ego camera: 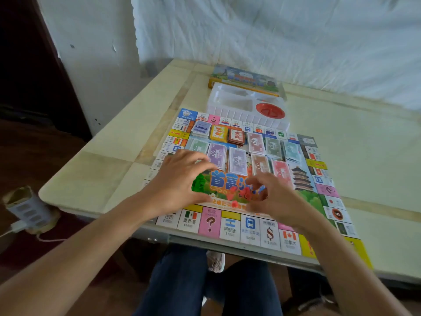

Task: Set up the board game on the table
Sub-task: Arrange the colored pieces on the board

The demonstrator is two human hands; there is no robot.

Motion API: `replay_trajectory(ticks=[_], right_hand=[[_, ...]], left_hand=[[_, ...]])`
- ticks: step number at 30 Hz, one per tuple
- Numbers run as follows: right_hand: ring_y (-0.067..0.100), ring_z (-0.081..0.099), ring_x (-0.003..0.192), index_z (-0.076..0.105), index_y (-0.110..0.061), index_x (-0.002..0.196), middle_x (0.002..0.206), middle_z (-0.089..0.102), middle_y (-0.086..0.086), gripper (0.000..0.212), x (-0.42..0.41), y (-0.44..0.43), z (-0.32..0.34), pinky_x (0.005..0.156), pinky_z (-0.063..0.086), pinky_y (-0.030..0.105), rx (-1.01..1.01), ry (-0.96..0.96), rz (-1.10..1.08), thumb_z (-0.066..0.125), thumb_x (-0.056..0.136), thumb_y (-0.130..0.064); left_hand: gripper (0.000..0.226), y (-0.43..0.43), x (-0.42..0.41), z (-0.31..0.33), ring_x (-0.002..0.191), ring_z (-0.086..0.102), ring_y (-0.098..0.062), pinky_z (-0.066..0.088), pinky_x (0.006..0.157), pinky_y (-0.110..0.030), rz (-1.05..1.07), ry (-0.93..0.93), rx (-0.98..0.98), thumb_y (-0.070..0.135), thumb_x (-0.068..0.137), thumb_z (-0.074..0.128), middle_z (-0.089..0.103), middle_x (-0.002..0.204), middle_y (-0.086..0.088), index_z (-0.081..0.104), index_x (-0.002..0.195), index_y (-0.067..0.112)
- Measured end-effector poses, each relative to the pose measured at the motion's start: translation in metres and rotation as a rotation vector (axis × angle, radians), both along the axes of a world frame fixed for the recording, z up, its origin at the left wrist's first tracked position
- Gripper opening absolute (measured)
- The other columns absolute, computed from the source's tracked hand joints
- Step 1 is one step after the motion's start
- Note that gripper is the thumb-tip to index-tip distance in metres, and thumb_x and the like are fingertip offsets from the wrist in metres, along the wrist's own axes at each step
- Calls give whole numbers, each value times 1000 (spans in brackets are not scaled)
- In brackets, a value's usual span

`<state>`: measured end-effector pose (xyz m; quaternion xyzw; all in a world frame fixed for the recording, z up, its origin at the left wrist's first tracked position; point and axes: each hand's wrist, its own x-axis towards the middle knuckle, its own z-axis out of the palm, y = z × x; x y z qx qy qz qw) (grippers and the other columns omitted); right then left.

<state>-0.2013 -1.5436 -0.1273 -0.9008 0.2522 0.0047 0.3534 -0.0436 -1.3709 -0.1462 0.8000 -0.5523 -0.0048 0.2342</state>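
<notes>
— Both hands are low over the middle of the game board (230, 229), yes?

— Yes. The left hand (180, 181) arches over a small heap of green pieces (197, 184), fingers on the far side and thumb on the near side. The right hand (276, 199) has its fingers curled in beside some red pieces (234, 195). Both are blurred, so I cannot tell whether either one actually grips anything.

— Why work there?

— My guess is sorting by colour: green to the left, red to the right. The far half of the board is already taken up by banknote stacks (238, 160) in rows, with three card decks (218, 133) just beyond them.

— And the packaging?

— The white plastic tray (230, 103) sits at the board's far edge, a red dish (270, 109) in its right compartment. The box lid (245, 76) lies just behind the tray, out of the way yet within reach.

— Any trouble at the edges?

— The board runs along the near rim of the surface (341, 156), and its near right corner seems to jut past the rim. A forearm dragged across it could tip or shift it.

— Room to move?

— Plenty of bare top to the right of the board, and a narrower strip to the left. The small pieces could be spread that way.
</notes>
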Motion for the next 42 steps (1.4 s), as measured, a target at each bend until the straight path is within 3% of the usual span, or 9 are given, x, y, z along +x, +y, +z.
replay_trajectory(ticks=[5,8,14,19,24,30,42], right_hand=[[2,49,83,50,-15,130,110,45,-5,59,5,13,-4,65,37,10,-117,-57,52,76,78,-23],[-4,48,75,53,-12,126,98,45,-11,51,12,19,-4,63,39,4,-125,-100,67,74,80,-18],[-5,47,72,56,-12,125,95,45,-11,48,18,19,-6,64,37,1,-144,-123,61,74,80,-15],[0,48,75,62,-14,116,99,50,-3,37,21,20,-8,59,37,8,-195,-105,81,71,82,-25],[5,45,70,65,-15,102,91,47,-2,18,29,24,-9,56,32,14,-216,-111,106,66,85,-22],[6,46,75,61,-13,115,95,50,-2,31,36,27,-14,62,37,13,-163,-156,87,67,84,-13],[4,50,73,56,-14,118,96,56,1,38,41,30,-17,60,38,13,-99,-190,75,64,83,-4]], left_hand=[[69,-2,0,-3,132,24,-6,14,98,-24,11,56,15,50,74,72,39,140,13,46,135,33],[68,-3,0,-3,131,25,-6,15,98,-24,17,75,23,49,74,72,40,140,13,46,135,33],[61,-20,-5,-4,129,25,-8,15,101,-28,-35,-46,100,56,76,68,43,134,15,54,130,32],[50,-35,-7,-6,128,27,-8,11,101,-28,-65,-106,105,62,77,61,47,130,16,63,117,33],[41,-37,-3,-9,125,32,-10,18,101,-31,-45,-75,74,58,78,63,51,124,16,67,110,32],[43,-32,2,-8,123,33,-9,20,100,-30,-26,-87,73,57,79,62,51,124,16,66,113,31],[35,-32,4,-9,122,33,-9,22,97,-29,-3,-81,63,52,79,66,52,122,16,66,105,30]])
